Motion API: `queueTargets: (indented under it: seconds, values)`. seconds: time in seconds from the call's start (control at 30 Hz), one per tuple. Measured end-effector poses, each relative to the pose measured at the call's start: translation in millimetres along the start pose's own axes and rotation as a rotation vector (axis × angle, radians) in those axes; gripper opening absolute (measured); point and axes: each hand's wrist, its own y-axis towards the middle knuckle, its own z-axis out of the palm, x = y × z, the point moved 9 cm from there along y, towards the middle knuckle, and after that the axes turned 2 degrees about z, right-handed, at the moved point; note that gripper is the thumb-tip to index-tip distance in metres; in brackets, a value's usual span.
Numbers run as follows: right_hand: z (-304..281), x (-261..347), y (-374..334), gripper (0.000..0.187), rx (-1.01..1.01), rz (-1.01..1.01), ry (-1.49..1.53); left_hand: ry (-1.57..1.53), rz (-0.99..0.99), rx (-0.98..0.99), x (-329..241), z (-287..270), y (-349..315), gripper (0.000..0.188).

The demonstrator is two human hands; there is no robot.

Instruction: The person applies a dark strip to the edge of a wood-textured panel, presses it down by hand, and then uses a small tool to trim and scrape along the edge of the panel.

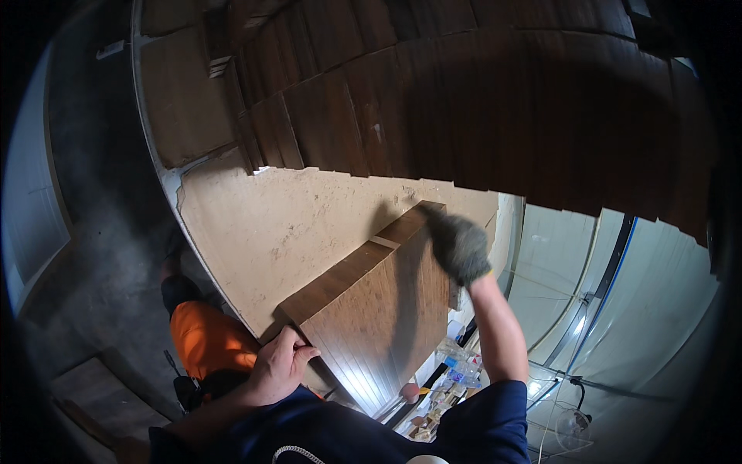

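A block of brown wooden boards (379, 298), with striped grain on its broad face, lies at a slant on a tan, dusty worktop (270, 224). At its near left corner, my bare left hand (280, 365) has its fingers curled against the edge, thumb lying toward the face. My right hand (460, 246), in a dark grey knit glove, is at the far right end of the block. Motion blurs its fingers, and whether they press on the wood cannot be made out. A shadow of that arm falls across the broad face.
Tall rows of dark brown boards (371, 116) stand along the worktop's far side. Clear plastic bottles (462, 370) and small wood scraps (421, 425) lie at the lower right. Pale translucent sheeting (556, 247) hangs at right. Someone's orange clothing (209, 340) shows beside the worktop's left edge.
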Motion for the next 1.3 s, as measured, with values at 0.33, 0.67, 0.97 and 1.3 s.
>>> queueTargets:
  seconds: [0.33,0.67,0.97,1.3]
  values:
    - [19.4,135.0,-72.4,0.039,0.460,-0.502,-0.072,0.010,0.025,-0.001,0.2,1.5,0.0,0.022]
    - [24.3,117.0,-75.4,0.039,0.100,-0.292,0.176,-0.005,0.027,-0.020,5.5,4.1,-1.0,0.024]
    - [87.6,137.7,-110.6,0.046,0.375,-0.341,0.574,-0.003,-0.013,-0.010,5.8,4.0,-1.9,0.026]
    - [2.9,116.8,-76.2,0.042,-0.199,0.129,0.431,0.005,-0.018,-0.006,6.2,0.5,-0.6,0.026]
